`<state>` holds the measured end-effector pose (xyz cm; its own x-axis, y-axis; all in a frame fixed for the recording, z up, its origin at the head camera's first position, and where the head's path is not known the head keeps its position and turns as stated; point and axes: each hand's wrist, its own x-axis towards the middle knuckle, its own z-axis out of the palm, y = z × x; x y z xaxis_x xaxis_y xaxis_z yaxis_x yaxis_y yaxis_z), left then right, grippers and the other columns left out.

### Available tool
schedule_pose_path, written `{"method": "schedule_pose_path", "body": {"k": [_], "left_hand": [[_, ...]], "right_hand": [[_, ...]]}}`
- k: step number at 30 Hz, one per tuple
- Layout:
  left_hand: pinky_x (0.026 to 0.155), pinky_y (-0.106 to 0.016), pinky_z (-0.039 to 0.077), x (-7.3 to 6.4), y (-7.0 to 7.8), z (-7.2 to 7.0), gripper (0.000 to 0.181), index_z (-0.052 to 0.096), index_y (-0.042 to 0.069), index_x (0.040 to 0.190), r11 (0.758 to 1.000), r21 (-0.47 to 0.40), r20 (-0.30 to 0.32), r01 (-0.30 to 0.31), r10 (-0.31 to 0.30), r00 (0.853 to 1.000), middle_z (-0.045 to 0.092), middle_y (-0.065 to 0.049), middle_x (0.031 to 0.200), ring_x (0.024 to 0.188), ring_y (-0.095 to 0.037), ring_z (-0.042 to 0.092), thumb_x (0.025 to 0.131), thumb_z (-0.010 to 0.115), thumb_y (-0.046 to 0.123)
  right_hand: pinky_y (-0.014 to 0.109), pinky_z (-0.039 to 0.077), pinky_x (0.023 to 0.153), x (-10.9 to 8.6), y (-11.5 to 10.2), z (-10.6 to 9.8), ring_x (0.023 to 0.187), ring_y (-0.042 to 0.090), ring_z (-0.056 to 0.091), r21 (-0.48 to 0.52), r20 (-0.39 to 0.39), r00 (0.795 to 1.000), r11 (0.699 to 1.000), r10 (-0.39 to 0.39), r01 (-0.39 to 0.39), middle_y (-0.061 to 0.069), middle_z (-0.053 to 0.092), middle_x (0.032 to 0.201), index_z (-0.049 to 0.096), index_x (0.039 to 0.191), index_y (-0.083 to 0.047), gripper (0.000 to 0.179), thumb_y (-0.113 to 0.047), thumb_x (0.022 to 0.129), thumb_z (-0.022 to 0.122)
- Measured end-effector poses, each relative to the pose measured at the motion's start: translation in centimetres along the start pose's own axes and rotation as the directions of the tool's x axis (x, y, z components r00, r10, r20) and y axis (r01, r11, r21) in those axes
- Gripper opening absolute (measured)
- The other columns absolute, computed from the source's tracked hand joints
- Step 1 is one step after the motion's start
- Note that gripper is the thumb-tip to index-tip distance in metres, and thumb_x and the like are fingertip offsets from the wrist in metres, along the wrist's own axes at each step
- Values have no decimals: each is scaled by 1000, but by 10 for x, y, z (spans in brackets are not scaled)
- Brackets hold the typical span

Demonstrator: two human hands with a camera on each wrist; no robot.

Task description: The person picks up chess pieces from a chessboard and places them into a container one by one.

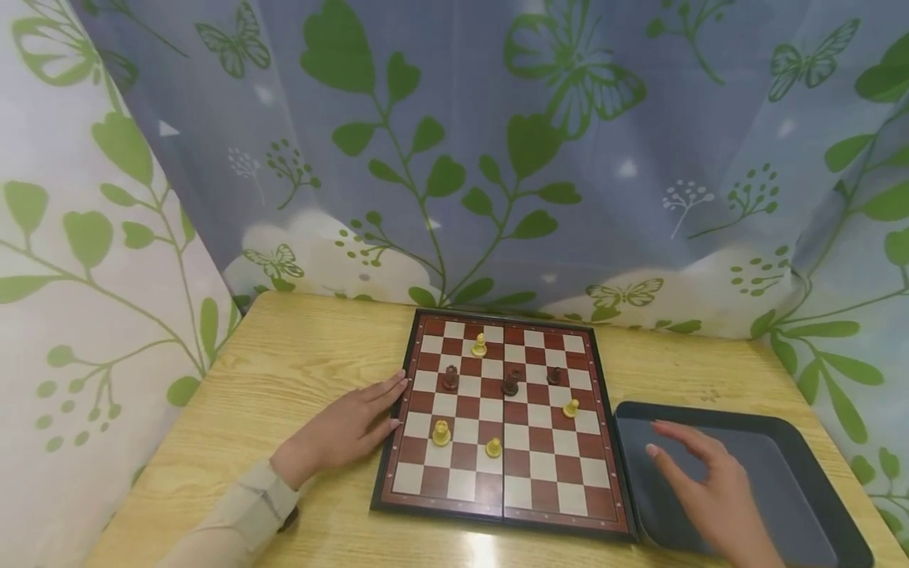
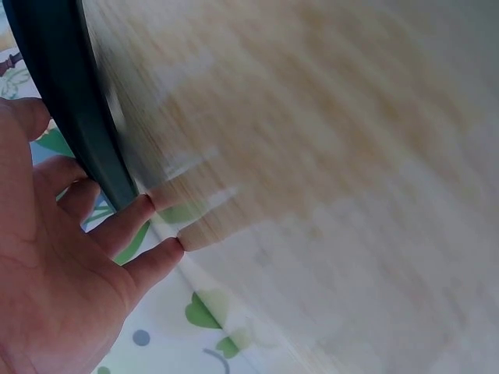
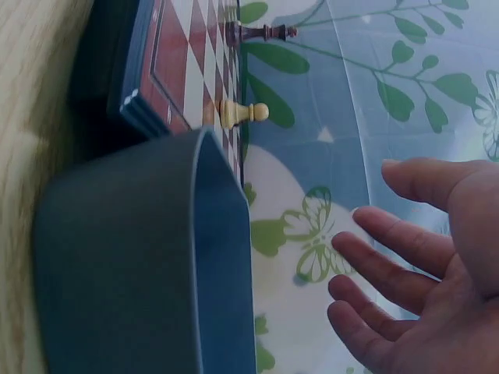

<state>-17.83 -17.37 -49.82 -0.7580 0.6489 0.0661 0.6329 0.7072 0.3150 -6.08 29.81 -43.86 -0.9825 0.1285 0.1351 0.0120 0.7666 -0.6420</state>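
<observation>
A chessboard with red-brown and white squares lies on the wooden table in the head view. My left hand rests against its left edge, fingers extended; the left wrist view shows the fingertips at the board's dark side. My right hand hovers over a dark tray, thumb and fingers apart, holding nothing. Standing on the board are light pieces, among them a pawn, another pawn and a taller crowned piece. Dark pieces include one near the middle and another at left.
The dark tray sits against the board's right side, and its tall wall shows in the right wrist view. A patterned curtain hangs behind the table and along its sides.
</observation>
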Motion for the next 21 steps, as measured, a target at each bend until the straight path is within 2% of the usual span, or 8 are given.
{"method": "schedule_pose_path", "body": {"k": [2,5,14,21], "left_hand": [[119,-55,35,0,0,0,63,30,6,160,1000,3,-2,-1,1,1000,24,-10,168,148,-35,38,108,46,40],[119,-55,35,1,1,1,62,31,6,159,1000,3,-4,0,0,1000,25,-10,168,147,-36,38,108,46,39],[117,-57,38,2,2,3,61,33,5,158,1000,-3,-14,-22,22,1000,27,-12,166,145,-38,41,108,47,37],[118,-54,37,0,-1,0,63,31,6,159,1000,6,-15,-4,4,1000,25,-10,167,146,-36,40,108,47,40]], "right_hand": [[69,44,95,3,-3,0,130,50,46,-3,59,998,1000,1,-1,27,57,140,62,138,-4,47,-31,99,69],[71,43,96,8,-9,2,132,50,45,-18,110,994,1000,-20,22,27,56,143,59,141,-4,52,-33,99,68],[71,43,97,20,-30,11,132,45,45,-42,160,978,989,-133,141,23,58,141,60,141,-6,51,-32,98,70],[71,43,101,36,-49,23,135,46,43,-52,232,952,975,-200,218,23,54,144,56,144,-5,51,-24,98,70]]}}
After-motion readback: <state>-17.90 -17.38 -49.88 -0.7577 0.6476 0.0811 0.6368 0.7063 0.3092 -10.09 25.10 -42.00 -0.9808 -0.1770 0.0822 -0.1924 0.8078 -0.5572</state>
